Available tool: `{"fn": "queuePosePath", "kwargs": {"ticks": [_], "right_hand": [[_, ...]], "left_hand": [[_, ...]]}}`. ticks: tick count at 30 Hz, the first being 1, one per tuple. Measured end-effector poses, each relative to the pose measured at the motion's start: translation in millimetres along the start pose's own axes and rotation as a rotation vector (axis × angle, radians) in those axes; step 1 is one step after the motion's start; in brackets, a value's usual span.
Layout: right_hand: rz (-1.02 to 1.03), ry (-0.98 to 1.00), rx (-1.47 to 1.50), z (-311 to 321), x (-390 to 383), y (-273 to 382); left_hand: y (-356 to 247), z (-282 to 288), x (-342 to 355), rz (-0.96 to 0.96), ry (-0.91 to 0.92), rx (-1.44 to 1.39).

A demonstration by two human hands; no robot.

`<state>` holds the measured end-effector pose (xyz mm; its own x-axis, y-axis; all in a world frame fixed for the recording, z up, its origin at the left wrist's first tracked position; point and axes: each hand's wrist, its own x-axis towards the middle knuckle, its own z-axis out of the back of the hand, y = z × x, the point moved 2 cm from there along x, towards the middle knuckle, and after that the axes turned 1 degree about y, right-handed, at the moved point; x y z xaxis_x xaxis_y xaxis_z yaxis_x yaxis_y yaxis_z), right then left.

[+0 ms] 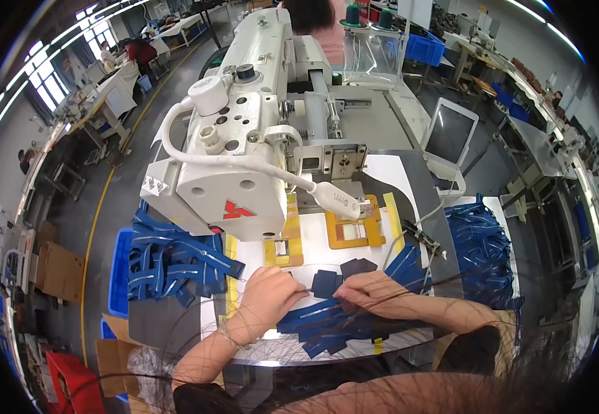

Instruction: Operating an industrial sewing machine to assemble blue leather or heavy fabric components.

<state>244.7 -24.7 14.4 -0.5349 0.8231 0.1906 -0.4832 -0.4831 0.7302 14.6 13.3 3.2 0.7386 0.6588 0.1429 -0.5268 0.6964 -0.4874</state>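
Your dark patch (pixel 325 284) sits between your hands, just above the blue strips (pixel 320 324) at its six o'clock. Your right hand (pixel 375 288), at three o'clock, has its fingers clamped on the patch's edge; your left hand (pixel 268 297), at nine, has its fingers drawn in, though whether they grip anything can't be told. You look to be mid-batch: the patch lies outside both yellow frames, the small one (pixel 284 257) at ten o'clock and the larger one (pixel 346 238) at one, so it seems not yet under the sewing machine (pixel 244 145). Strips are heaped in a left pile (pixel 175 259) towards nine and a right pile (pixel 482 248) towards three; which is finished isn't clear. The machine's head hides its needle, stray hairs cross your nearer strips, and the patch's underside is out of sight.
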Motion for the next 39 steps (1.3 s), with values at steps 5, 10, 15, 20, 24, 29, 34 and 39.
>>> {"fn": "queuePosePath", "kwargs": {"ticks": [5,10,15,20,24,29,34,39], "right_hand": [[-0.543,0.212,0.944,-16.3,16.4,-0.5],[-0.586,0.232,1.017,-23.7,30.6,0.4],[-0.49,0.293,0.823,-22.4,40.2,-5.8],[-0.501,0.188,1.07,-25.0,59.2,-11.8],[-0.357,0.159,0.962,-29.1,76.9,-22.5],[-0.328,0.245,0.928,-40.0,79.1,-28.9],[-0.336,0.218,1.069,-51.4,80.3,-27.7],[-0.253,0.192,0.978,-50.3,78.5,-22.7]], "left_hand": [[-51.1,26.4,-20.0,-0.544,-0.242,0.762],[-46.4,20.6,-17.7,-0.652,-0.237,0.795],[-3.7,15.1,-2.3,-0.326,-0.194,0.014],[-4.5,12.6,0.6,-0.071,-0.208,-0.156],[14.7,13.7,3.4,0.147,-0.332,-0.557],[34.8,5.8,-0.1,0.285,-0.312,-0.759],[38.9,3.5,-0.2,0.301,-0.443,-0.765],[37.9,4.4,0.8,0.289,-0.479,-0.727]]}}
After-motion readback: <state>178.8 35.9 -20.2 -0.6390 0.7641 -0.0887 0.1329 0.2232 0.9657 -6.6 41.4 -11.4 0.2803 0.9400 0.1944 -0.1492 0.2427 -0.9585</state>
